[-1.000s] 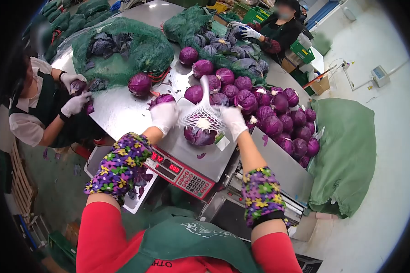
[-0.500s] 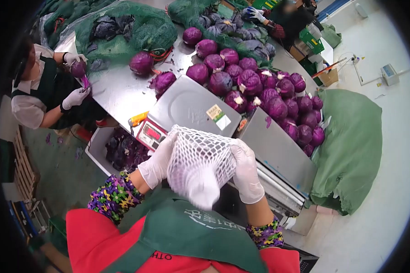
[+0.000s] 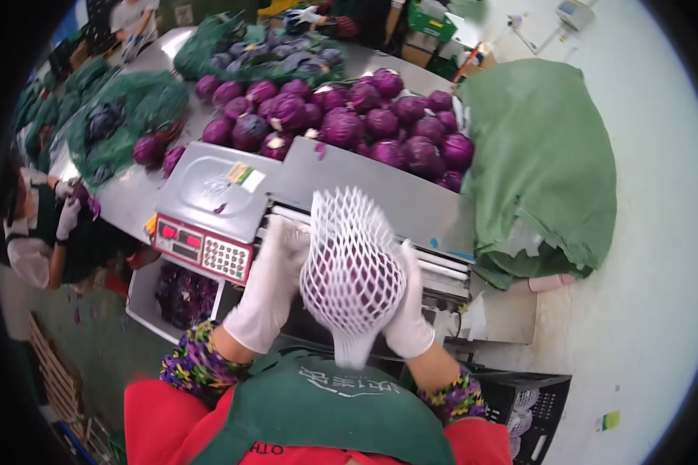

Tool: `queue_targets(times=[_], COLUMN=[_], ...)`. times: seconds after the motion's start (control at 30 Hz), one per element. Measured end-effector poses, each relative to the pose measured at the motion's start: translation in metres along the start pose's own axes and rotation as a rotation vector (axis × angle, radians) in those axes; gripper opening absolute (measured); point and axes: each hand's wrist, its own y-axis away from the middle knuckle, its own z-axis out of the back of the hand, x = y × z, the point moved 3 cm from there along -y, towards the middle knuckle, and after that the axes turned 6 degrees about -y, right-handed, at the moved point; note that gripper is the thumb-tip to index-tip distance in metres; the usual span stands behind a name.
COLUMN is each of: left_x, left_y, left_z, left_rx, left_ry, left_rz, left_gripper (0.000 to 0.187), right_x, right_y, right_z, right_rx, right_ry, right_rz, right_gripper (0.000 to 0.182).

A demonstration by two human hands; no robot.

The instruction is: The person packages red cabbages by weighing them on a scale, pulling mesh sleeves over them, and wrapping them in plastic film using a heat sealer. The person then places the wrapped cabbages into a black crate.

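A red cabbage (image 3: 354, 283) sits inside a white foam net sleeve (image 3: 349, 213), held up in front of my apron. The sleeve stands up loosely above the cabbage and narrows to a tail below it. My white-gloved left hand (image 3: 278, 267) grips its left side, the fingers partly hidden and blurred. On the opposite side, my right hand (image 3: 409, 314), gloved too, is wrapped round the sleeve and cabbage. Just beyond my left hand is a weighing scale (image 3: 202, 198) with a red keypad panel.
Many red cabbages (image 3: 341, 128) are heaped on the metal table beyond a steel panel (image 3: 380, 186). A green sack (image 3: 543, 155) stands at right. Netted cabbages lie in a black crate (image 3: 547, 395). A co-worker (image 3: 35, 225) handles a cabbage at left, above a white bin (image 3: 143, 306).
The view has swung right, bringing the black crate into sight. The sleeve, earlier bunched and stretched between my hands with no cabbage visible, now surrounds a cabbage.
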Motion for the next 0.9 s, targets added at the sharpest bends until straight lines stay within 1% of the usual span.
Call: queue_targets(times=[0.03,0.07,0.1,0.13,0.17,0.2,0.23,0.27,0.3,0.33,0.37,0.4,0.43,0.47,0.5,0.53,0.57,0.6,0.63,0.67,0.73,0.8,0.87,0.9], left_x=[0.003,0.014,0.016,0.013,0.003,0.003,0.006,0.009,0.016,0.025,0.037,0.036,0.039,0.05,0.05,0.049,0.041,0.03,0.023,0.02,-0.007,-0.037,-0.063,-0.07], left_y=[-0.003,-0.022,-0.043,-0.062,-0.071,-0.091,-0.113,-0.13,-0.14,-0.161,-0.183,-0.184,-0.169,-0.183,-0.182,-0.182,-0.181,-0.179,-0.177,-0.177,-0.159,-0.141,-0.117,-0.109], left_z=[-0.03,-0.043,-0.047,-0.052,-0.061,-0.063,-0.069,-0.073,-0.072,-0.059,-0.046,-0.052,-0.046,-0.027,-0.019,-0.011,-0.01,-0.013,-0.013,-0.009,-0.014,0.0,0.018,0.029], left_rx=[0.124,0.129,0.164,0.203,0.362,0.328,0.268,0.21,0.252,0.274,0.27,0.266,0.234,0.183,0.165,0.147,0.154,0.145,0.141,0.152,0.285,0.39,0.533,0.598], left_ry=[0.169,0.161,0.17,0.176,0.046,-0.193,-0.311,-0.43,-0.382,-0.581,-0.676,-0.771,-0.901,-1.017,-1.111,-1.205,-1.205,-1.408,-1.608,-1.431,-1.231,-1.638,-2.244,-2.372], left_rz=[0.204,0.123,0.039,-0.051,-0.208,-0.392,-0.472,-0.547,-0.398,-0.465,-0.471,-0.476,-0.525,-0.49,-0.394,-0.294,-0.277,-0.381,-0.487,-0.566,-0.455,-0.548,-0.872,-0.79], left_gripper=[0.052,0.055,0.055,0.056,0.057,0.062,0.064,0.066,0.066,0.065,0.065,0.066,0.064,0.063,0.064,0.064,0.064,0.061,0.058,0.049,0.041,0.04,0.041,0.042], right_x=[0.023,0.047,0.064,0.074,0.085,0.092,0.097,0.101,0.106,0.112,0.116,0.117,0.115,0.112,0.112,0.114,0.115,0.116,0.117,0.119,0.131,0.153,0.171,0.176], right_y=[-0.005,-0.006,-0.021,-0.031,-0.04,-0.044,-0.05,-0.063,-0.081,-0.099,-0.115,-0.126,-0.134,-0.14,-0.146,-0.153,-0.158,-0.162,-0.165,-0.166,-0.148,-0.104,-0.056,-0.039], right_z=[-0.004,-0.017,-0.013,-0.009,-0.004,0.001,0.006,0.016,0.03,0.045,0.06,0.067,0.077,0.084,0.09,0.099,0.098,0.097,0.097,0.099,0.088,0.077,0.071,0.078], right_rx=[0.133,0.216,0.171,0.12,0.067,0.001,0.024,0.017,0.034,0.05,0.061,0.058,0.037,0.016,0.051,0.036,0.109,0.18,0.188,0.174,0.026,0.018,0.207,0.33], right_ry=[0.222,0.414,0.443,0.409,0.372,0.273,0.198,0.19,0.212,0.239,0.374,0.475,0.529,0.582,0.801,0.795,0.833,0.868,0.955,1.017,1.431,1.861,2.245,2.378], right_rz=[0.247,0.521,0.474,0.381,0.289,0.144,-0.035,-0.025,0.083,0.19,0.329,0.383,0.365,0.342,0.361,0.358,0.342,0.322,0.311,0.334,0.599,0.852,0.924,0.868], right_gripper=[0.054,0.056,0.056,0.056,0.056,0.055,0.053,0.053,0.05,0.046,0.039,0.036,0.036,0.036,0.038,0.038,0.039,0.039,0.039,0.039,0.043,0.05,0.061,0.065])
